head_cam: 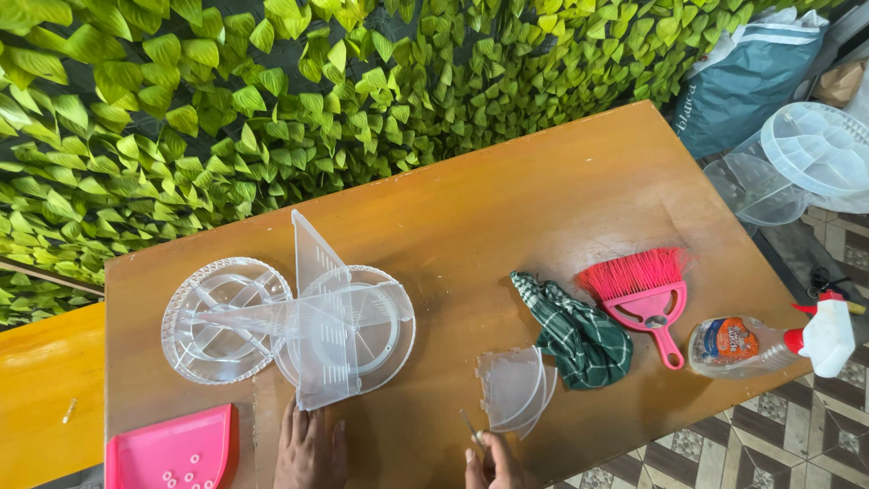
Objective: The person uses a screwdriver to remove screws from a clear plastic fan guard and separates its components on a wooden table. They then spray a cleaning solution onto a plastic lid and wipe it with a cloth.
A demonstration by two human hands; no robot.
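trays [290,321]: left on table [507,199]
cloth [579,335]: right of wedges [516,388]
brush [644,288]: between cloth and bottle [769,344]
dustpan [172,450]: near-left corner

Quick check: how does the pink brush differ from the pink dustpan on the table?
The pink brush lies at the right of the wooden table, beside the green checked cloth; the pink dustpan sits at the near left corner, partly cut off by the picture's edge. The brush has bristles and a handle; the dustpan is a flat scoop holding small white rings. Both are pink plastic, and neither hand touches them.
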